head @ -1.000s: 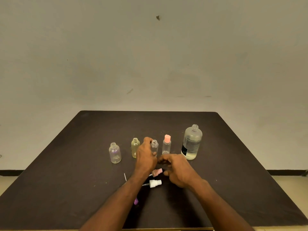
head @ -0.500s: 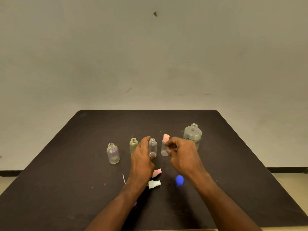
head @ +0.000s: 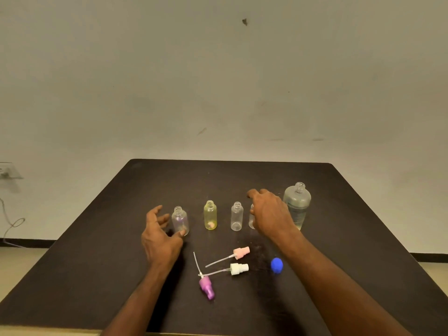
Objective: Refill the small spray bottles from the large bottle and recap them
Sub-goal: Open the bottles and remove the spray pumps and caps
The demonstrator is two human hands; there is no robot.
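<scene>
— Where do we stand? Our left hand (head: 161, 235) is spread, fingers loosely splayed, thumb tip just at the leftmost small bottle (head: 180, 220) without closing round it. Our right hand (head: 270, 214) hangs over the fourth small bottle (head: 252, 218); we cannot tell whether its fingers grip the top.

— And the large bottle (head: 296, 204)?

— Upright at the right end of the row, neck open, just beside our right wrist. That worries us: a careless swing of that forearm could tip it and spill. The light empties would topple as easily.

— Count?

— Four small bottles, with the yellow one (head: 210, 215) and a clear one (head: 236, 216) between; one large bottle. Three spray heads lie loose: pink (head: 241, 253), white (head: 239, 269), purple (head: 206, 287). One blue cap (head: 276, 264).
</scene>
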